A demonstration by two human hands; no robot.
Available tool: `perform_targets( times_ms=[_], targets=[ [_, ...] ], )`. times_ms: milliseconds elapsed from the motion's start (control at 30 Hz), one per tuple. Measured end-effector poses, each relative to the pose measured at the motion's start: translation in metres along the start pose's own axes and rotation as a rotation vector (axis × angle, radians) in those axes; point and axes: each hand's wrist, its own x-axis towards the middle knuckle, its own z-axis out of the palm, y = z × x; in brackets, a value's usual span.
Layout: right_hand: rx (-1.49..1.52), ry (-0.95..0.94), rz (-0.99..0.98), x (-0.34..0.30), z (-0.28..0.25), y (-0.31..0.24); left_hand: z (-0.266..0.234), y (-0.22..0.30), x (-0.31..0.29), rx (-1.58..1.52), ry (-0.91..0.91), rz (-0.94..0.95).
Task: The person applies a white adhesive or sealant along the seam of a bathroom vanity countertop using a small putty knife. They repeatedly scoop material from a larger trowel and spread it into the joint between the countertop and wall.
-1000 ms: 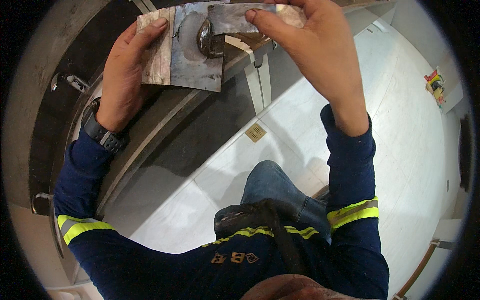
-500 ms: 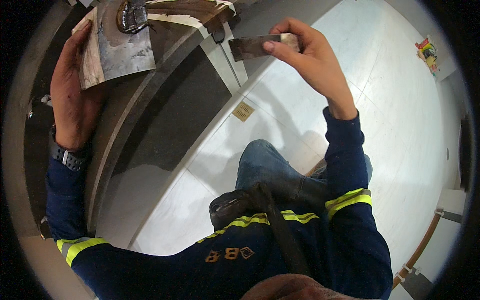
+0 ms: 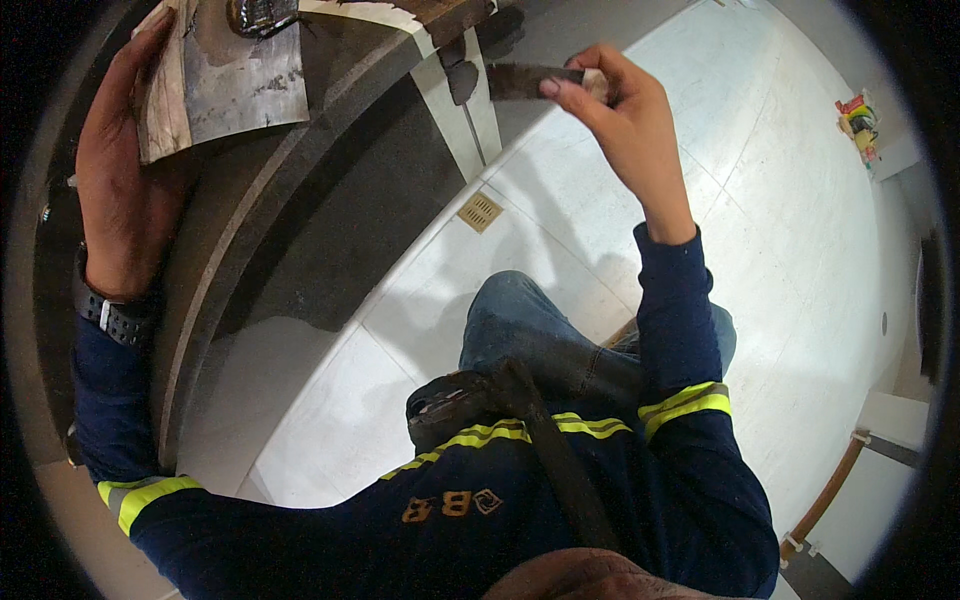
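Note:
My left hand grips a wide flat metal spreader by its pale, stained edge, at the upper left. A glossy blob of dark paste sits on that plate. In my right hand, pinched between thumb and fingers, is a narrow putty knife; its dark-smeared blade points left and is blurred. The blade's tip is beside a seam on the dark curved countertop's front. Strips of masking tape border this seam, and a dark paste patch lies across it. Whether the tip touches the surface, I cannot tell.
The dark curved edge runs under my left arm. Below lies a white tiled floor with a square brass drain. My bent knee is near the middle. Small colourful items lie at the far right.
A dark paste patch now shows over the seam between the tape strips. My right hand's knife has shifted slightly right and up. The left hand and spreader appear further left and higher.

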Motion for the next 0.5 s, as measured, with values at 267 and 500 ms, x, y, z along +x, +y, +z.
perform_targets(
  times_ms=[267,500],
  targets=[
    [0.019,0.053,-0.119,0.001,0.026,0.022,-0.009,-0.002,0.001,0.225,-0.048,0.135],
    [0.017,-0.033,0.034,-0.029,0.021,0.031,0.007,0.010,-0.003,0.101,-0.004,0.044]
  ],
)
